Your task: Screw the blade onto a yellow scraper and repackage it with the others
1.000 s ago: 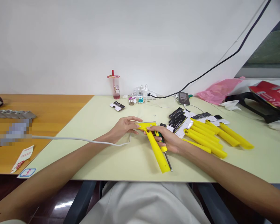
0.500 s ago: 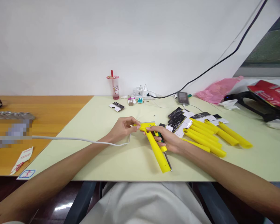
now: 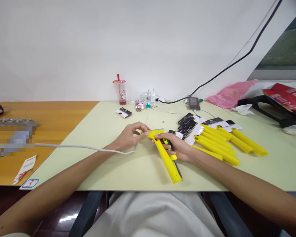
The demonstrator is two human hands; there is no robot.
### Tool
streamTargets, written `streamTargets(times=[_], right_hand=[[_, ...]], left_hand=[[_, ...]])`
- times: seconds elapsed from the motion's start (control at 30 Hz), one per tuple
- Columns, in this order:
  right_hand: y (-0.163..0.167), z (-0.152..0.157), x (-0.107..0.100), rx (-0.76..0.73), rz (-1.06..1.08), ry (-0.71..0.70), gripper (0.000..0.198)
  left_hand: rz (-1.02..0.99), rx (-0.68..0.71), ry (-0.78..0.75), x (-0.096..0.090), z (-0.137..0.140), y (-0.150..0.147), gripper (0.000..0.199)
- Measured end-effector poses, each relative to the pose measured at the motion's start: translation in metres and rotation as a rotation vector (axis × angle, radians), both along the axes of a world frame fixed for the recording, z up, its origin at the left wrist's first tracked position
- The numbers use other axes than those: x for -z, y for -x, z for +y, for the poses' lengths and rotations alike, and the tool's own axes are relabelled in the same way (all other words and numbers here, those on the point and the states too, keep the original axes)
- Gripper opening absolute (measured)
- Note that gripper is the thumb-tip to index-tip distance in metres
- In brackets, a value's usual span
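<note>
A yellow plastic scraper [image 3: 165,161] with a wide flat head and a thin metal edge is held above the table, its handle slanting toward me. My left hand [image 3: 132,135] pinches the left end of the head between thumb and fingers. My right hand [image 3: 179,144] grips the scraper near the neck, thumb on the head. Also in the right palm is a screwdriver [image 3: 173,154] with a green and yellow handle, its metal shaft pointing down beside the scraper handle. A small screw shows in the head.
Several yellow scrapers [image 3: 218,144] and black-and-white cards [image 3: 187,126] lie to the right. One card [image 3: 123,112] lies farther back. A drink cup [image 3: 122,93], a power strip [image 3: 151,98] and a pink bag [image 3: 230,95] stand along the wall. A grey cable [image 3: 88,148] crosses at left.
My left fingers have shifted slightly on the scraper's head, the index finger lifting a little. The scraper, screwdriver and right hand stay almost in place.
</note>
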State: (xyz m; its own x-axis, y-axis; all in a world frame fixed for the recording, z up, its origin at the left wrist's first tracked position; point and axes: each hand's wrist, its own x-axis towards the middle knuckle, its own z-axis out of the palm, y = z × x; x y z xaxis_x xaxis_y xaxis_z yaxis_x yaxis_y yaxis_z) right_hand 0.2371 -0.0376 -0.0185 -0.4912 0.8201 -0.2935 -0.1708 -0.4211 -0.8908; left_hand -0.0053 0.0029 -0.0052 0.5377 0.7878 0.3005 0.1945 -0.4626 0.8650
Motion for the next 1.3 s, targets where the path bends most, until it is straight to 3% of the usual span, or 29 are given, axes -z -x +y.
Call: streamTargets(times=[0.4,0.77,1.07,1.3], right_hand=[[-0.0005,0.0005,0.0015,0.004,0.008,0.004,0.037],[-0.0014,-0.0001,0.0022,0.004,0.023,0.032,0.039],[0.0006,-0.0003,0.0015,0.010,0.019,0.036,0.037],[0.0009,-0.0007,0.0016,0.008,0.018,0.018,0.036]], left_hand=[[0.041,0.015,-0.034,0.0034,0.0019,-0.0001,0.039],[0.025,-0.013,-0.250,0.0095,0.0021,-0.0016,0.025],[-0.025,-0.060,-0.067,0.0015,-0.0001,-0.0033,0.031],[-0.057,-0.113,0.129,0.0032,0.0042,-0.0036,0.048]])
